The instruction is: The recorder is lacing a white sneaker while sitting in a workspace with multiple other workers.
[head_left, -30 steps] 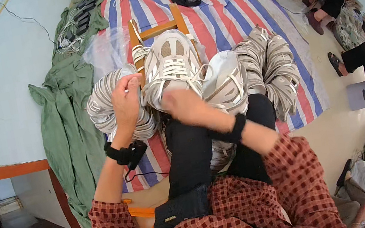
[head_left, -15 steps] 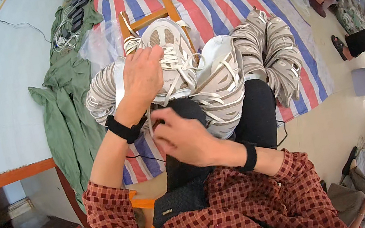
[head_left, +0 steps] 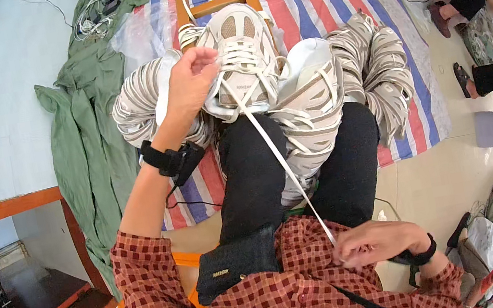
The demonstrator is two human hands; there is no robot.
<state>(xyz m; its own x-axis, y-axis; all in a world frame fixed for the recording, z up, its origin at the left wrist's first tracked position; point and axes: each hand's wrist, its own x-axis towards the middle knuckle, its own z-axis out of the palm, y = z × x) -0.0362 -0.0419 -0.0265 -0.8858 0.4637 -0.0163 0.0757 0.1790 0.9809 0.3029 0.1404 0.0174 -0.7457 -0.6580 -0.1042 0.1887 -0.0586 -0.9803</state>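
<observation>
A beige and white sneaker (head_left: 239,28) lies toe away from me on the wooden frame in front of my knees. My left hand (head_left: 191,81) is closed at its left side, fingers curled against the upper beside the crossed laces. One white shoelace (head_left: 282,159) runs taut from the sneaker down over my lap. Its end is pinched in my right hand (head_left: 382,241), low at the right near my waist; the fingertips are slightly blurred. Several nested sneaker uppers (head_left: 310,103) rest between my knees, right of the laced one.
More stacked uppers stand at the left (head_left: 142,103) and right (head_left: 381,74). A wooden frame (head_left: 214,5) supports the sneaker on a striped sheet (head_left: 299,3). Green cloth (head_left: 86,142) lies at the left by a wooden cabinet (head_left: 12,208). Other people sit at the far right.
My right hand has drawn the shoelace from near the sneaker down and right to my waist, pulling it straight. My left hand stays at the sneaker's side. The view has shifted slightly.
</observation>
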